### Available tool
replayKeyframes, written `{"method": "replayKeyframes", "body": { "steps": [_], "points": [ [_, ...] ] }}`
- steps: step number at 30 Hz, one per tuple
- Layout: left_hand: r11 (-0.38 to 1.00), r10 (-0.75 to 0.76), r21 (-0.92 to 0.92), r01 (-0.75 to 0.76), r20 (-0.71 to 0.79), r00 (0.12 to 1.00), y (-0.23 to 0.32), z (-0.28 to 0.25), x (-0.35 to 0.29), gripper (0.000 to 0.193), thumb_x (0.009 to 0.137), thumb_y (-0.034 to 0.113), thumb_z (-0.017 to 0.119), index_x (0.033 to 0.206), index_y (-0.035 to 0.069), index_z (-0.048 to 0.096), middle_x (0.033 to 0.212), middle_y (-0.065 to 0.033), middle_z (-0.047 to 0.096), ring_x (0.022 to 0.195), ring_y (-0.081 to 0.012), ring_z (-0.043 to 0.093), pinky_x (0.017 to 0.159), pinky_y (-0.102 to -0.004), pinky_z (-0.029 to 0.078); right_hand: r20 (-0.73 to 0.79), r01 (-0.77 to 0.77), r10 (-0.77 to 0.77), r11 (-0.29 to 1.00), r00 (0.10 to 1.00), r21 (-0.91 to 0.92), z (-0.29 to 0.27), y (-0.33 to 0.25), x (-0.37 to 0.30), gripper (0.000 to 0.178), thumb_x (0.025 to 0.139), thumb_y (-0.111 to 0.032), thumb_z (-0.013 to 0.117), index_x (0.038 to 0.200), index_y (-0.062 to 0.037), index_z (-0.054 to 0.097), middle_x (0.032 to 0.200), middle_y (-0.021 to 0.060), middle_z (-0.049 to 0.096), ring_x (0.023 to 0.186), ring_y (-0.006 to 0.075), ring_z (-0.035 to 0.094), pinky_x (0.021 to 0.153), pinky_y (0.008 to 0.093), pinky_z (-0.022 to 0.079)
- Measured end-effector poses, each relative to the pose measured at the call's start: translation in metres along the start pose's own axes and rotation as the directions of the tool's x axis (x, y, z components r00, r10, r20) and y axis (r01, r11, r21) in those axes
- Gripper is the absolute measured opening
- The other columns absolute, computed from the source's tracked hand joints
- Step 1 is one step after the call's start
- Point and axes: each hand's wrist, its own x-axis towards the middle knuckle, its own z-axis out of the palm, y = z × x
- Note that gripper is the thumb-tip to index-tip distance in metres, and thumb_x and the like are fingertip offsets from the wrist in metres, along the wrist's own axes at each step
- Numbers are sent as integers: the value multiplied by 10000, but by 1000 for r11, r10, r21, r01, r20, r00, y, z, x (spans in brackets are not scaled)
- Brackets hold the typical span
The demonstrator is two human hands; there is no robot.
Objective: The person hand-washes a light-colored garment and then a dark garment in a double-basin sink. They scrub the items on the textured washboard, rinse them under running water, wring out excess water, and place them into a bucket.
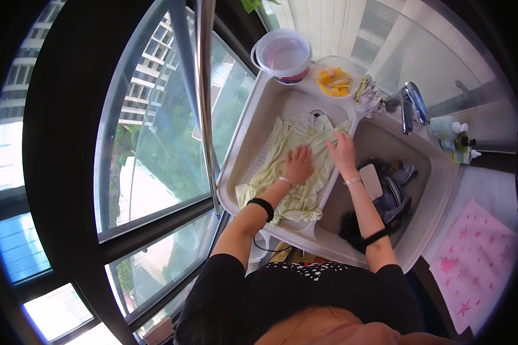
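Observation:
A wet, pale yellow-green garment lies spread and wrinkled over the ribbed slope of the left washbasin. Flat on its middle rests my left hand, fingers stretched out. My right hand is at the garment's far right edge, beside the divider between the basins; its fingers are bent and seem to pinch the cloth. Water and dark clothes fill part of the right basin, under my right forearm. A pale flat block sits on those clothes.
Behind the basins stand a white bucket, a clear bowl with yellow pieces, a crumpled cloth and a chrome faucet. Several bottles stand at right, above a pink patterned cloth. A window with a metal rail is at left.

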Motion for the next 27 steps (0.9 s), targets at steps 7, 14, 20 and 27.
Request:
{"method": "replayKeyframes", "body": {
  "steps": [7, 14, 20, 27],
  "points": [
    [955, -247, -52, 293, 409, 878, -65, -9, -16, 800, 739, 635, 633, 1407, 232, 459, 1426, -148, 416, 1353, -364, 336, 1042, -678, 235, 33, 57, -47, 842, 998, -536, 66, -20, 28, 280, 789, -311, 671, 961, -94, 626, 992, 168, 598, 933, 362, 580, 795, 476, 476],
    [986, -164, 96, 133, 559, 813, -30, -17, -82, 617, 838, 447, 544, 1362, 124, 503, 1522, -116, 322, 1415, -319, 274, 1081, -669, 149, 124, 518, -512, 855, 850, -15, 91, -99, -62, 180, 699, -211, 705, 612, -137, 566, 792, 85, 576, 749, 310, 566, 660, 469, 430],
    [916, -167, -238, 323, 506, 846, -45, -20, -81, 860, 774, 541, 623, 1456, 92, 355, 1500, -152, 332, 1399, -330, 297, 1100, -628, 157, 98, 232, -216, 954, 971, -191, 122, -55, 35, 203, 786, -258, 709, 800, -82, 609, 832, 106, 610, 792, 328, 578, 717, 439, 453],
    [892, -330, -65, 448, 584, 742, -36, -48, -89, 932, 779, 603, 606, 1490, 94, 283, 1538, -141, 289, 1431, -338, 232, 1120, -633, 112, 297, 320, -324, 945, 898, 65, 92, -92, -61, 220, 802, -245, 681, 735, -78, 554, 811, 109, 565, 827, 320, 566, 734, 466, 430]
  ]
}}
